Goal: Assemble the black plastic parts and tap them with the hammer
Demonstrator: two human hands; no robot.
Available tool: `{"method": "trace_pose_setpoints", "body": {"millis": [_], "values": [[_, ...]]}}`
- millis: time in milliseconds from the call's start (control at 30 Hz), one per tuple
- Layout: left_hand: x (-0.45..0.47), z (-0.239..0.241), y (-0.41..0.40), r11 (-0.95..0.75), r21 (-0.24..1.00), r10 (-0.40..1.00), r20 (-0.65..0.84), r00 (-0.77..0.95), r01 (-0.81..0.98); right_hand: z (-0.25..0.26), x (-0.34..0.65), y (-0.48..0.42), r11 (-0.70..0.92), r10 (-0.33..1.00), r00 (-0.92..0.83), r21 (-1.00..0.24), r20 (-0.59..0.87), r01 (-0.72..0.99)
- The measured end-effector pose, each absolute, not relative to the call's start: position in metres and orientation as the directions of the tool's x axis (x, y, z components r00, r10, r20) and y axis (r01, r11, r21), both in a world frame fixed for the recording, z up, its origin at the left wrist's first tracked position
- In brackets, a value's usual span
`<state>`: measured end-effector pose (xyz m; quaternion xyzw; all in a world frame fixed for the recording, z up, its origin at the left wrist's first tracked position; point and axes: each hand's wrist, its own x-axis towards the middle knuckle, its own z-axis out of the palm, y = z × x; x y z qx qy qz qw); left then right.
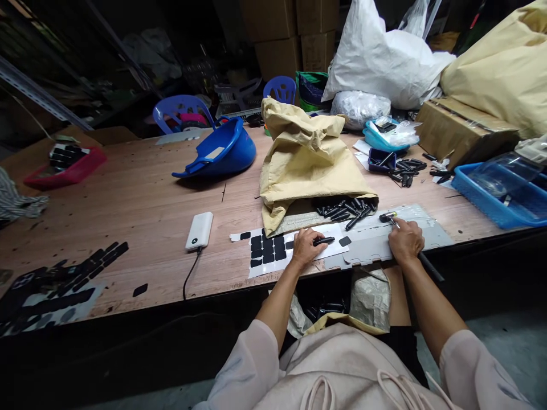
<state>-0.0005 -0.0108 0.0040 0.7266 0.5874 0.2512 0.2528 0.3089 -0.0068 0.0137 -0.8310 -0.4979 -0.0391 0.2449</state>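
My left hand [305, 246] is closed on a slim black pen-like piece [323, 241], which it holds low over a white backing sheet [280, 266] bearing rows of black rounded-square stickers [268, 250]. In my right hand [405, 242] is a small hammer [388, 216], its dark handle slanting out below the fist. The hammer head is over a grey board [376, 250] at the table's front edge. A loose black square [345, 241] lies between the two hands. Just beyond them, many black pen-like pieces [342, 209] spill from the mouth of a yellow cloth sack [310, 165].
A white power bank [199, 230] with a cable lies left of the sheet. Farther back sits a blue plastic scoop [226, 149]. On the right are a blue basket [491, 193], a cardboard box [465, 131] and a pile of black pieces [408, 169]. An open bag [370, 296] rests on my lap.
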Motion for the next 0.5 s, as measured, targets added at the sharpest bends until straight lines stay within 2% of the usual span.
{"method": "trace_pose_setpoints", "body": {"millis": [233, 400, 500], "values": [[-0.002, 0.005, -0.012, -0.222, 0.648, 0.973, 0.101, 0.207, 0.728, 0.006, 0.296, -0.006, -0.409, 0.8, 0.486, -0.274, 0.351, 0.87], [-0.001, 0.002, -0.062, -0.406, 0.595, 0.913, 0.24, 0.329, 0.694, 0.009, 0.295, -0.008, -0.42, 0.81, 0.489, -0.26, 0.324, 0.869], [-0.001, -0.008, -0.106, -0.487, 0.559, 0.872, 0.268, 0.409, 0.671, 0.008, 0.294, -0.008, -0.418, 0.809, 0.486, -0.258, 0.331, 0.871]]}}
